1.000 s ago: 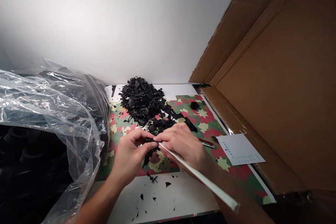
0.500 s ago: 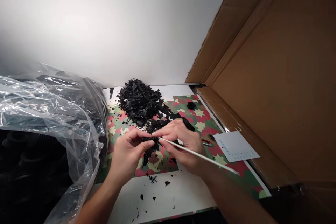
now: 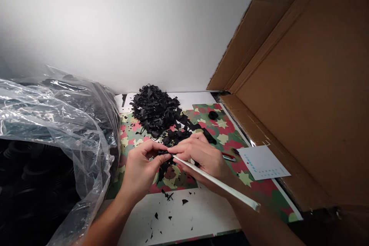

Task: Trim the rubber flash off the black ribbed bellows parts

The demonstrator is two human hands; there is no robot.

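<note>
At the centre of the frame I watched the left hand (image 3: 141,169) pinch a small black rubber part (image 3: 165,158) between thumb and fingertips, while the right hand (image 3: 201,155) was closed around a long thin white tool (image 3: 215,182), its tip against that part. I judged the part light, soft and flexible, best held by its rim close to the tip. Beneath lay a camouflage mat (image 3: 227,130) on the white bench (image 3: 198,215), strewn with black scraps. 1 pile of black trimmings (image 3: 154,109) sat above centre, a clear plastic bag (image 3: 54,123) at left, a cardboard box (image 3: 305,96) at right, a paper slip (image 3: 263,163) beside it.
</note>
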